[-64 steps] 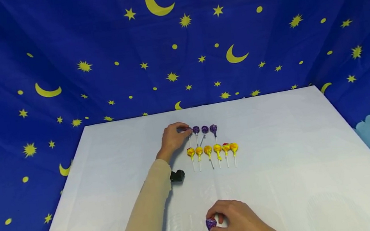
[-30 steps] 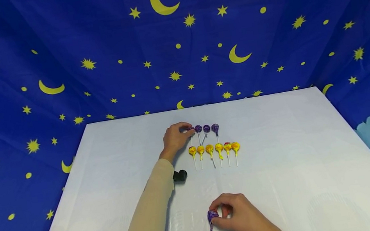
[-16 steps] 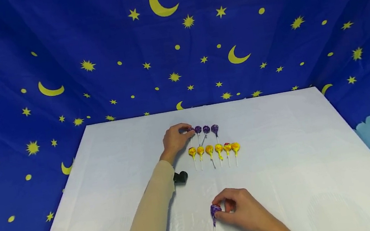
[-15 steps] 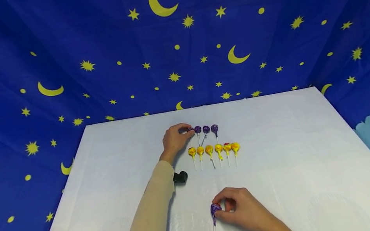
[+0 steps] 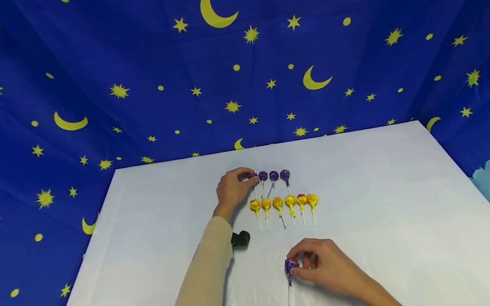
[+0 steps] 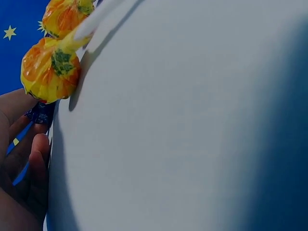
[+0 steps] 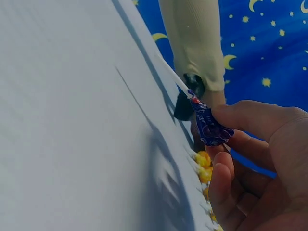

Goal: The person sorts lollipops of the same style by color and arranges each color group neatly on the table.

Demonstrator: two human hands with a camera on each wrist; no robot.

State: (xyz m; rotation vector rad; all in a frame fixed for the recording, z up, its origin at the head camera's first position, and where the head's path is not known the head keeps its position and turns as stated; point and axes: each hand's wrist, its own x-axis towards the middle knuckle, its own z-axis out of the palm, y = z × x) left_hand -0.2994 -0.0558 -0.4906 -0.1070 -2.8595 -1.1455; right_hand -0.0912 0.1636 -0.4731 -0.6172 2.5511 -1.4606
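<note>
At the left end of the back row, my left hand (image 5: 232,187) pinches a purple-wrapped lollipop (image 5: 254,177), its head partly covered by the fingers. Beside it lie more purple lollipops (image 5: 274,175), sticks toward me. A row of several yellow lollipops (image 5: 277,203) lies in front of them; two loom large in the left wrist view, the nearer yellow lollipop (image 6: 48,72) close to the fingers. Nearer to me, my right hand (image 5: 331,266) holds another purple lollipop (image 5: 291,265) by its head between thumb and fingers. Its stick points down toward me, and in the right wrist view it is clear of the table.
The white table (image 5: 373,197) carries both rows near its middle and back. A blue cloth (image 5: 142,57) with yellow moons and stars hangs behind and at the sides. A black device (image 5: 240,239) sits at my left wrist, over the table.
My right hand has moved forward and a little right, carrying its purple lollipop toward the rows. My left hand stays at the left end of the purple row.
</note>
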